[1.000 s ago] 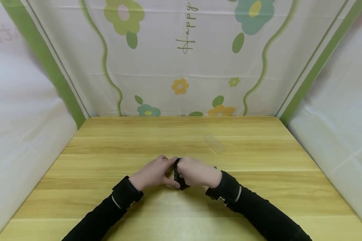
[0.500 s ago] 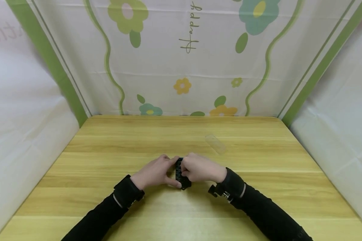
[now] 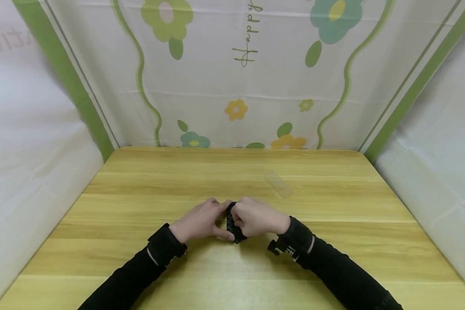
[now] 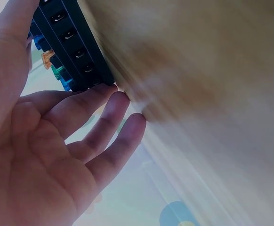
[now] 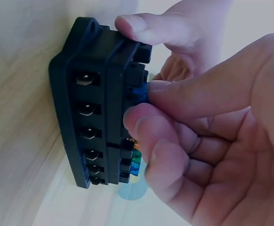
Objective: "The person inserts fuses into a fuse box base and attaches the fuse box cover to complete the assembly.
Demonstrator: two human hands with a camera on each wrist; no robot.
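A black fuse box (image 5: 93, 61) with metal terminals along its side stands on the table, its socket side facing up. My left hand (image 3: 199, 221) grips it by its two ends, thumb at the near end and fingers at the far end. My right hand (image 3: 255, 217) is over its top, thumb and index finger pinching a blue blade fuse (image 5: 141, 92) at a socket near one end. Farther along the row sit an orange fuse (image 4: 47, 59), a green fuse (image 4: 57, 72) and another blue fuse (image 4: 65, 84). In the head view the right hand hides much of the box.
A clear plastic cover (image 3: 278, 185) lies on the wooden table (image 3: 159, 172) beyond the right hand. A printed cloth (image 3: 201, 77) hangs behind the table's far edge, with white cloth on both sides.
My right hand has shifted slightly toward the far edge and turned over the fuse box. A small blue spot beside the right wrist one second ago no longer shows. The left hand keeps its hold.
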